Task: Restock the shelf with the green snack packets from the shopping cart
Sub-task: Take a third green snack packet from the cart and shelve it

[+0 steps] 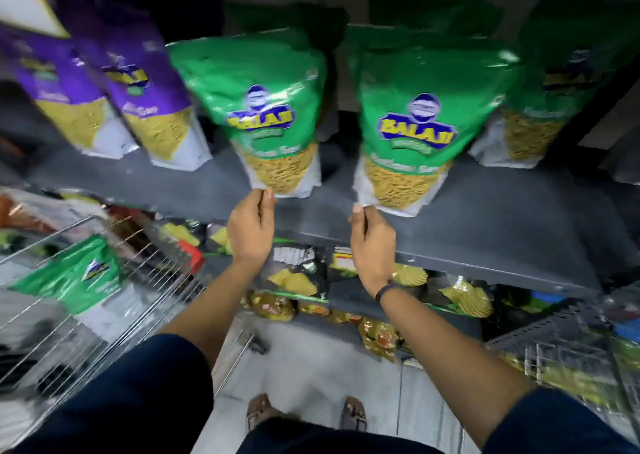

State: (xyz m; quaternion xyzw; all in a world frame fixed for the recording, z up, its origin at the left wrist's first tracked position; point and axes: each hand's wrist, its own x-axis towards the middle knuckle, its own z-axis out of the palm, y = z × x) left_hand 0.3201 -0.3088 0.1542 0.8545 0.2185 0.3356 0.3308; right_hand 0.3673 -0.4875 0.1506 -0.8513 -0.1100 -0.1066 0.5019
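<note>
Two hands are working at once, each fine-tuning one packet on the grey shelf [467, 211]. Shopping cart [114, 280] is sitting at the person's left, one more green packet in the cart [74, 275] lying inside, so restocking is only partly done by my read. On the shelf, purple packets [114, 83] are leaning at far left, then the left green packet [263, 107] and right green packet [412, 121] are standing upright side by side, a third green one [554, 83] further right, more behind in shadow. Left hand [251, 232]: grip is pinching the bottom left corner of the left green packet between thumb and fingertips. Right hand [372, 242]: grip is pressed together on the bottom left corner of the right green packet. Step in hand looks like squaring the fronts. Next move probably calls for letting go of both corners without tipping the packets, then reaching left into the cart.
</note>
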